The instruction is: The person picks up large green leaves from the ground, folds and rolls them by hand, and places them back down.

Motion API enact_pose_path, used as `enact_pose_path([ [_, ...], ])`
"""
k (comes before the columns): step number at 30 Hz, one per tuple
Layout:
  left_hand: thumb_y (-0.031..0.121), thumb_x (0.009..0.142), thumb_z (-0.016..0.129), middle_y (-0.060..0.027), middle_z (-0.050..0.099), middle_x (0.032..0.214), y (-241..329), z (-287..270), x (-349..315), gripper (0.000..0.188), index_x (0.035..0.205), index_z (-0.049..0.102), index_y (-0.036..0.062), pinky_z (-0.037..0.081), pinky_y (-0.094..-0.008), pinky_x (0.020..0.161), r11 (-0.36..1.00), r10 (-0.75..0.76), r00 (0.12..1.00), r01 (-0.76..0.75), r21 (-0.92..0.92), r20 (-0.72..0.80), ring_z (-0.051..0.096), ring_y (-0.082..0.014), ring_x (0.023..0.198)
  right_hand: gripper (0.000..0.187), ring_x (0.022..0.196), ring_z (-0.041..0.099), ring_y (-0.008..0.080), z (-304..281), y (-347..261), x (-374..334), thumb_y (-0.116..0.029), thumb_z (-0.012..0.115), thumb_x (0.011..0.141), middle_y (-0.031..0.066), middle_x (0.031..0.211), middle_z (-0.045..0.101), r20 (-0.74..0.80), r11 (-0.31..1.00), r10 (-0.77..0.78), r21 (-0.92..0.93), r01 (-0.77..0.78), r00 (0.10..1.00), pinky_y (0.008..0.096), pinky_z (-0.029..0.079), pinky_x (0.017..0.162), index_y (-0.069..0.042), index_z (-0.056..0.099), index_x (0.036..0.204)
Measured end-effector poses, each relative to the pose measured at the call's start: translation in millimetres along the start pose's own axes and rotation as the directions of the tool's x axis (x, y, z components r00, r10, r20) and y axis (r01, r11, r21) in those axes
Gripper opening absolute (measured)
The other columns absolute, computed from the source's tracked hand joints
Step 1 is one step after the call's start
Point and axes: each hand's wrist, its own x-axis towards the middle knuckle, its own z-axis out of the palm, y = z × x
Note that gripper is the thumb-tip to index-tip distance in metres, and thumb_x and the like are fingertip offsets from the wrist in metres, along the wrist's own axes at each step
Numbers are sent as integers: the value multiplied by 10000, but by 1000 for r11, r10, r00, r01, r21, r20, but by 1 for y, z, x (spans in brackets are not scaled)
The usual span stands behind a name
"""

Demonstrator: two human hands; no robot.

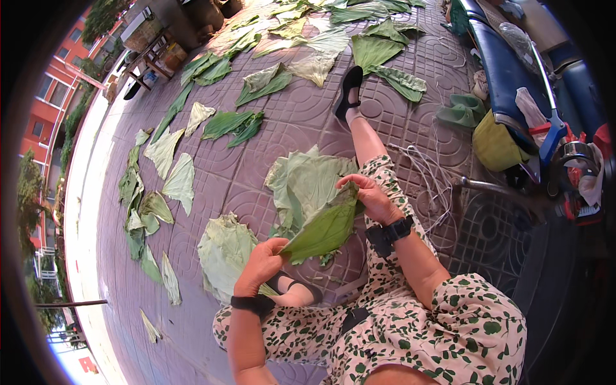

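Observation:
A large green leaf [324,224], folded over and resembling a lotus leaf, is stretched between my two hands above the paving. My left hand [260,264] pinches its lower left end, and my right hand [374,199] grips its upper right corner with the fingers closed. Behind and partly under it lies a stack of pale green leaves [298,179]. Another stack of pale leaves [224,253] sits just left of my left hand, near my folded leg. The held leaf hides part of the first stack.
More leaves [224,125] are scattered ahead and leftward over the paved ground [308,119]. White cords [427,183] trail beside my outstretched leg. On the right are green clogs [462,112], a yellow-green bag [497,144] and a blue padded seat [504,77]. A small table [151,61] stands far left.

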Motion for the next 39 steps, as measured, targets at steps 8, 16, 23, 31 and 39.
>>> enact_pose_path([
  [8,49,770,605,17,608,879,31,15,8,242,1011,594,37,447,-228,679,884,191,975,-220,-412,-111,536,-60,760,100,716,531,33,45,24,3,-124,541,871,-36,810,580,-109,999,29,-18,-31,994,173,449,650,-49,565,932],
  [16,157,834,611,65,551,754,39,9,9,167,911,602,8,370,-158,588,756,143,811,-460,-466,-568,450,-7,660,99,702,480,17,60,30,3,-137,520,888,-51,786,540,-208,983,-138,-150,108,968,157,407,642,-41,539,904],
  [23,247,846,600,89,497,741,35,1,3,211,804,594,40,291,-137,606,754,54,690,-502,-423,-722,381,-5,667,132,703,412,10,68,34,1,-159,515,894,-69,765,495,-209,937,-234,-310,162,950,161,355,637,-33,534,859],
  [31,291,902,498,99,378,608,42,0,-2,349,685,537,21,241,-191,493,799,138,643,-521,-299,-753,290,-20,572,212,720,517,131,63,11,2,-180,527,880,54,806,553,61,584,-274,-782,217,960,245,428,645,9,551,972],
  [39,286,874,537,-46,512,561,48,20,-2,302,781,593,3,392,-236,506,900,377,740,-436,29,-557,453,-72,534,285,808,503,75,85,12,-7,-73,521,859,29,888,539,169,837,-20,-537,109,985,205,428,714,-13,474,1134],
])
